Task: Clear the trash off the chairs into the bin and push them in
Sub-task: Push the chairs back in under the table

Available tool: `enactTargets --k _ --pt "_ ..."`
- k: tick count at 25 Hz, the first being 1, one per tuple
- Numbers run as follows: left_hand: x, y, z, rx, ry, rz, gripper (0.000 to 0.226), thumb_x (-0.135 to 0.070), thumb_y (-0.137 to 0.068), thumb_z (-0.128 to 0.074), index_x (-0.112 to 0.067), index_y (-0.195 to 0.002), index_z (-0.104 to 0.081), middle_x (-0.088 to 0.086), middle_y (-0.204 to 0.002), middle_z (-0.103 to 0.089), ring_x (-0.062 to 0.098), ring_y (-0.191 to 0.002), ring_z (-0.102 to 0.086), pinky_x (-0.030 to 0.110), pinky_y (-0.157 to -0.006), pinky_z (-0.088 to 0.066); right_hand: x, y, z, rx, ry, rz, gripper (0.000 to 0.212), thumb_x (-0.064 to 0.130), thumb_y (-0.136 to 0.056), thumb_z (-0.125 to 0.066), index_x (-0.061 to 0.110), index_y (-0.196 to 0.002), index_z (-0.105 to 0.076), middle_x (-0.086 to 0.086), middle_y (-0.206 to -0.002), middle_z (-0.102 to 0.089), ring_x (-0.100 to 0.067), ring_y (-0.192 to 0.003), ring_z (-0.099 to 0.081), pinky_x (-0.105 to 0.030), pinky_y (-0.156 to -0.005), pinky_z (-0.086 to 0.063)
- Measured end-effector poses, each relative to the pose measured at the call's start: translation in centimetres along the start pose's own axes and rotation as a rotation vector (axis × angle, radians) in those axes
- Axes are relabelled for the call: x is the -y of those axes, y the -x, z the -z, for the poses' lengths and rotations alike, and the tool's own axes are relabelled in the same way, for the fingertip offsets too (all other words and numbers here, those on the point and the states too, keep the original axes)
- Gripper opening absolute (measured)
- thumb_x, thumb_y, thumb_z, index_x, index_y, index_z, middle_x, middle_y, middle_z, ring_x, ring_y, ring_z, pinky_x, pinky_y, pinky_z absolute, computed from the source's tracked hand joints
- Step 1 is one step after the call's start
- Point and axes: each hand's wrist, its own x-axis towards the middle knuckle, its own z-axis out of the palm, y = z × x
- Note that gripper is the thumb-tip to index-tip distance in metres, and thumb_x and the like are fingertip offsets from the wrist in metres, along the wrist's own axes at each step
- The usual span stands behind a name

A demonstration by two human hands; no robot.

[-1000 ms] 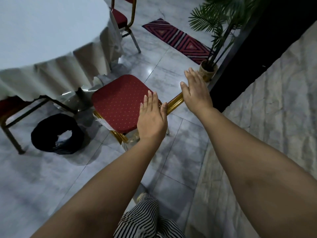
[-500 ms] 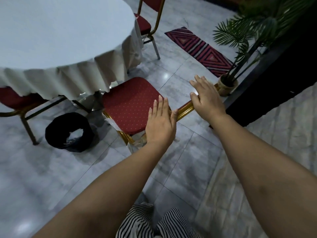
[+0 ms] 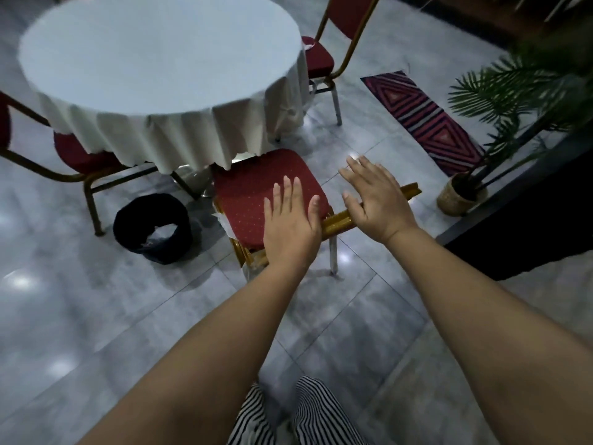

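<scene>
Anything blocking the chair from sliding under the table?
Nothing visible blocks it. The chair already has its front edge beneath the tablecloth. The table's metal base sits just left of its path. The bin stands off to the left.

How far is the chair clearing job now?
Done: the near chair seat shows no trash. In hand: left hand and right hand lie flat on its gold top rail. Left: the far chair carries something white; the bin waits.

Flat hands (image 3: pixel 337 213) on red chair (image 3: pixel 256 191)
</scene>
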Motion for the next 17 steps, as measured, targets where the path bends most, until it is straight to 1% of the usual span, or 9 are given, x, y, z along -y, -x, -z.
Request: enactTargets --k 3,8,13,17 --pt "-0.3 -1.4 -0.3 -0.042 -0.02 0.054 0.064 -0.049 -0.102 -0.008 -0.017 -0.157 -0.012 0.002 -0.166 -0.007 0.016 -0.153 0.002 0.038 -0.125 0.003 -0.7 -1.8 -0.2 0.015 -0.019 0.043 0.063 0.047 -0.094 -0.026 0.017 -0.145 -0.048 -0.006 -0.156 -0.039 -0.023 -0.148 -0.028 -0.043 -0.122 -0.016" --pt "-0.2 -5.1 -0.1 -0.082 -0.043 0.123 0.062 -0.048 -0.103 -0.01 -0.017 -0.157 -0.013 0.001 -0.166 -0.008 0.016 -0.153 0.001 0.038 -0.124 0.004 -1.3 -5.9 -0.9 0.018 0.0 0.077 0.065 0.049 -0.093 -0.023 0.02 -0.146 -0.045 -0.003 -0.159 -0.035 -0.021 -0.15 -0.024 -0.042 -0.122 -0.013" --pt "0.7 -8.7 -0.1 -0.133 -0.078 0.141 0.063 -0.05 -0.103 -0.012 -0.018 -0.157 -0.017 0.001 -0.165 -0.013 0.017 -0.153 -0.002 0.039 -0.124 0.002 -1.5 -9.9 -2.0 0.004 0.051 0.057 0.065 0.052 -0.093 -0.02 0.025 -0.148 -0.042 0.001 -0.16 -0.033 -0.019 -0.151 -0.02 -0.043 -0.122 -0.009" --pt "1.7 -12.1 0.2 -0.146 -0.085 0.144 0.063 -0.052 -0.102 -0.012 -0.021 -0.157 -0.021 0.0 -0.165 -0.016 0.019 -0.153 -0.003 0.041 -0.124 0.0 -1.6 -13.1 -2.9 0.007 0.064 0.039 0.064 0.052 -0.093 -0.022 0.027 -0.147 -0.042 0.001 -0.16 -0.032 -0.02 -0.151 -0.018 -0.046 -0.122 -0.009"
